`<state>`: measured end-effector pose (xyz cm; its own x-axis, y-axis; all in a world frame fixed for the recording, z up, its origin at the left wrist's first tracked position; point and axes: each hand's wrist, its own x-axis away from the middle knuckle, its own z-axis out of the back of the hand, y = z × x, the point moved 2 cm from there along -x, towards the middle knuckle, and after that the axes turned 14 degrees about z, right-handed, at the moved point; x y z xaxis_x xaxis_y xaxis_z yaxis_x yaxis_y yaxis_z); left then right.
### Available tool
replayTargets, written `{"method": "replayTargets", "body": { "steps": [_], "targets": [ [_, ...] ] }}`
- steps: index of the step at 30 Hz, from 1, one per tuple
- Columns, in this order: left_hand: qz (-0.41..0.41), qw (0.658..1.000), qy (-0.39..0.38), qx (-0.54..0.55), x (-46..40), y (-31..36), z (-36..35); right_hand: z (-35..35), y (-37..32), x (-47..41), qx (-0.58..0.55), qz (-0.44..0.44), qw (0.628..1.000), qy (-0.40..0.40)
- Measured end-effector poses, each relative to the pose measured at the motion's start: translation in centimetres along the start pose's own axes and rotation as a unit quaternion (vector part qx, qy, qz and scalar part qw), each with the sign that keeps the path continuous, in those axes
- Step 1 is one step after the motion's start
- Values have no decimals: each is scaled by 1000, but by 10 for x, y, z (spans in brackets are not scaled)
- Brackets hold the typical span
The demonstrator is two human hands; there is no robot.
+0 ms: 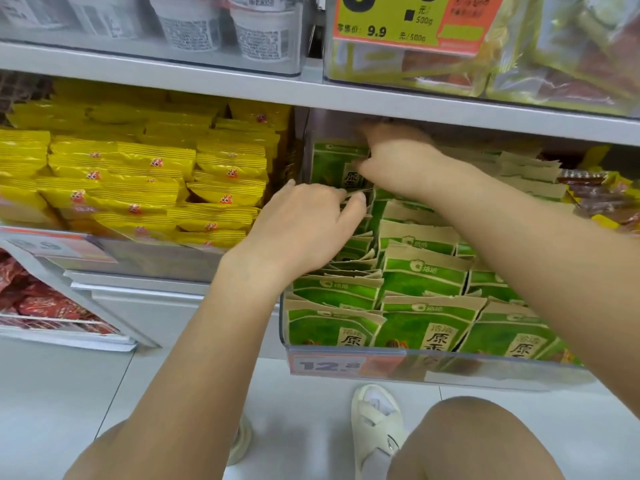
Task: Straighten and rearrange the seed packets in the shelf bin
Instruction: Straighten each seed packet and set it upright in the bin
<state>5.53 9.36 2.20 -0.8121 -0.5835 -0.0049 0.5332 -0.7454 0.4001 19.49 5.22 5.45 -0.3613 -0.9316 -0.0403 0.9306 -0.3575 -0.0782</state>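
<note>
Both hands reach into the clear shelf bin (284, 327): the left hand (304, 223) pinches the top edge of a seed packet in the left row, and the right hand (398, 161), blurred, grips an upright packet (334, 166) at the back left. Seed packets (426, 271) fill the bin below and around the hands, green with tan tops and printed characters. They stand on end in rows, faces toward the front, some leaning
</note>
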Motion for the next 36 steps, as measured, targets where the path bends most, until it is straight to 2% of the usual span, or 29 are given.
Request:
{"method": "replayTargets", "body": {
  "steps": [3,8,17,22,26,28,32,34,36],
  "targets": [
    [5,1000,-12,-1,-2,0,-1,-2,-4,-4,52,-31,998,14],
    [2,1000,-21,14,-1,0,1,-1,-16,5,128,-29,989,67],
    [-22,999,-24,41,13,-2,15,19,-34,75,61,7,988,139],
    [-43,992,6,122,30,-6,42,27,-37,110,23,21,971,238],
    [-31,952,113,283,35,-14,52,32,-36,123,-77,15,930,360],
    [-27,933,139,331,36,-15,54,40,-39,125,-114,19,904,413],
    [-73,944,128,294,41,-11,55,61,-52,122,-195,54,868,455],
    [-76,929,101,349,47,-8,57,69,-59,122,-266,75,837,472],
    [-69,906,83,409,53,-7,59,71,-61,125,-383,73,787,478]
  ]
}}
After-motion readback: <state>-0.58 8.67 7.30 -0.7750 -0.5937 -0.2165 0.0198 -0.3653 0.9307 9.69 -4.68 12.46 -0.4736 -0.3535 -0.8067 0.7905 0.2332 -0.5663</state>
